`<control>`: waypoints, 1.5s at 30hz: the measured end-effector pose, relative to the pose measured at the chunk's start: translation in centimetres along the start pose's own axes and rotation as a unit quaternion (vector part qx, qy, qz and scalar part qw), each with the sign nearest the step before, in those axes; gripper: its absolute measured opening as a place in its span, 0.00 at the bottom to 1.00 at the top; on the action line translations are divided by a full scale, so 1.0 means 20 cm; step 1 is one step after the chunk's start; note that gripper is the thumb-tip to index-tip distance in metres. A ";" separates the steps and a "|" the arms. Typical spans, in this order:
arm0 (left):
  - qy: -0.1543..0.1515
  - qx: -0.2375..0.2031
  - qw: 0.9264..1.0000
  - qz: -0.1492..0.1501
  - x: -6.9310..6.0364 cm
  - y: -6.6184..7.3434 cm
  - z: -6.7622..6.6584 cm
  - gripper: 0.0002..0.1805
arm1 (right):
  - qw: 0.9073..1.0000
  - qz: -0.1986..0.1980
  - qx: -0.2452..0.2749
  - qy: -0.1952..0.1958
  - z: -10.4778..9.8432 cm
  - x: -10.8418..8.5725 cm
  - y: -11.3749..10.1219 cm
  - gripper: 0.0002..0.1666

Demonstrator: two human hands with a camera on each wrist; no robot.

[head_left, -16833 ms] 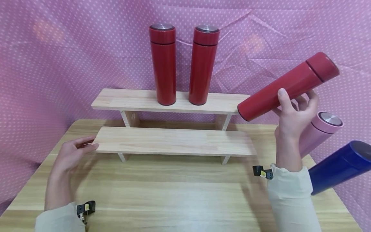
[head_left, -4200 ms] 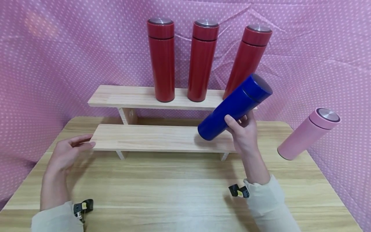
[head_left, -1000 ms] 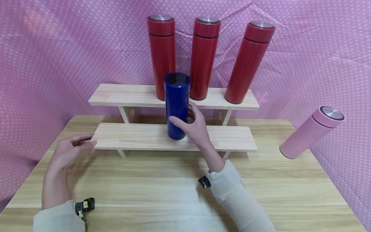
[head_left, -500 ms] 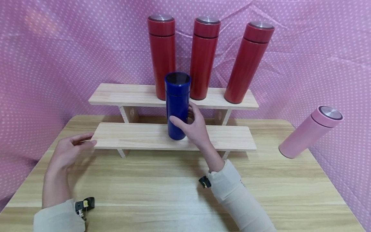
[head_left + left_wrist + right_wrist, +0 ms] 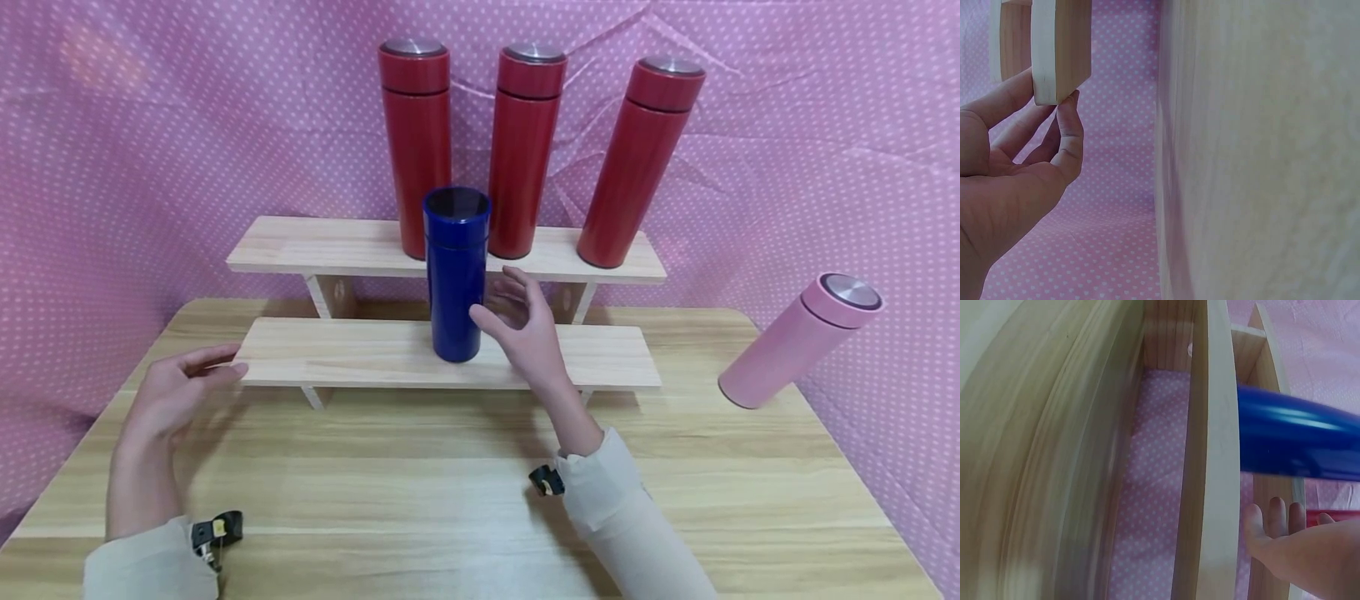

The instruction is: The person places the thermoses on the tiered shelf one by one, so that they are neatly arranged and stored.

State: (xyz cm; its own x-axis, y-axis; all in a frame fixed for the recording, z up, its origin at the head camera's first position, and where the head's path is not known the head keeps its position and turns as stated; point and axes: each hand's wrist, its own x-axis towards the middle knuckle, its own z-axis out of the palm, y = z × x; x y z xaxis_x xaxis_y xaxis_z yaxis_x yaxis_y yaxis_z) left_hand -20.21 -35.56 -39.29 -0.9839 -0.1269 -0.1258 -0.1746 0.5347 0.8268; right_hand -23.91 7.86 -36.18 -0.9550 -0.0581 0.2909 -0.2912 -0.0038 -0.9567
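Note:
A blue thermos bottle (image 5: 457,275) stands upright on the lower board of a two-step wooden shelf (image 5: 337,354). Just right of the bottle is my right hand (image 5: 531,333), fingers loosely bent and holding nothing; in the right wrist view a gap shows between that hand (image 5: 1310,550) and the blue bottle (image 5: 1297,434). My left hand (image 5: 176,392) pinches the left end of the lower board, and the left wrist view shows its fingers on both faces of the board end (image 5: 1044,56). On the upper board stand three red thermos bottles (image 5: 416,150).
A pink thermos bottle (image 5: 798,342) stands on the wooden table (image 5: 420,500) at the right, near the table's edge. Behind everything hangs a pink dotted cloth (image 5: 225,100).
The third red bottle went onto the upper board, then the blue bottle was carried onto the lower one. Within the last half second my right hand let go and drew right. My left hand stayed.

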 end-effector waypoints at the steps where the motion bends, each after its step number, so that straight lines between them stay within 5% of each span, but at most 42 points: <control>1: 0.001 0.001 1.000 -0.001 0.00 0.00 0.00 0.40 | 1.000 -0.002 0.004 0.002 -0.01 0.00 0.00 0.41; 15: -0.009 0.001 1.000 -0.014 0.01 0.01 0.00 0.40 | 0.997 -0.003 0.020 0.080 -0.26 -0.06 -0.05 0.40; 22: -0.009 -0.003 1.000 -0.014 0.01 0.01 0.00 0.41 | 0.985 -0.044 0.032 0.165 -0.40 -0.07 -0.09 0.35; 30: -0.008 -0.003 1.000 -0.019 0.01 0.01 0.00 0.42 | 0.974 -0.031 0.030 0.221 -0.55 -0.12 -0.13 0.30; 40: -0.009 0.000 1.000 -0.017 0.01 0.00 0.00 0.42 | 0.938 -0.060 0.106 0.324 -0.70 -0.18 -0.18 0.13; 45: -0.010 -0.005 1.000 -0.017 0.01 0.00 0.01 0.42 | 0.922 -0.079 0.110 0.364 -0.78 -0.20 -0.20 0.14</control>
State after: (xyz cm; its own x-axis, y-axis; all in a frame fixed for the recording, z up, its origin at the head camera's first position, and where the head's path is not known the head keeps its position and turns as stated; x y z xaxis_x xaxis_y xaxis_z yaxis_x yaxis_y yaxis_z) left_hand -20.49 -35.48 -39.36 -0.9781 -0.1284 -0.1637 -0.2070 0.5221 0.8274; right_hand -19.87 23.72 -33.24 -0.7105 0.6448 0.2817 -0.4877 -0.1627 -0.8577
